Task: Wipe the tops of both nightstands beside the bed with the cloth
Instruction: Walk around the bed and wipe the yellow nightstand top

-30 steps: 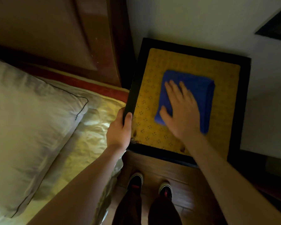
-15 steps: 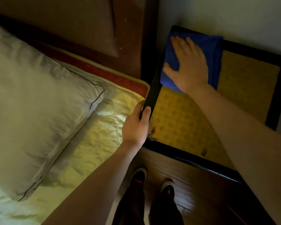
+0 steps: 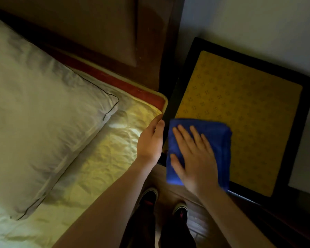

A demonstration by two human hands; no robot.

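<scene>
Right hand (image 3: 195, 158) flat on the cloth (image 3: 220, 140), fingers straight and spread. The cloth sits at the nightstand's (image 3: 240, 113) near left corner, overhanging the front rim. Left hand (image 3: 149, 142) against the left rim; whether it grips, can't tell.

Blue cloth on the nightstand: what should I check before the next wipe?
1. Right hand flat on the cloth: ok.
2. Cloth fully on the nightstand top: not ok, its near edge hangs over the front.
3. Left hand steadying the nightstand: it touches the side edge; grip cannot tell.
4. Rest of the yellow top wiped: cannot tell.
5. Other nightstand done: cannot tell, it is out of view.
</scene>
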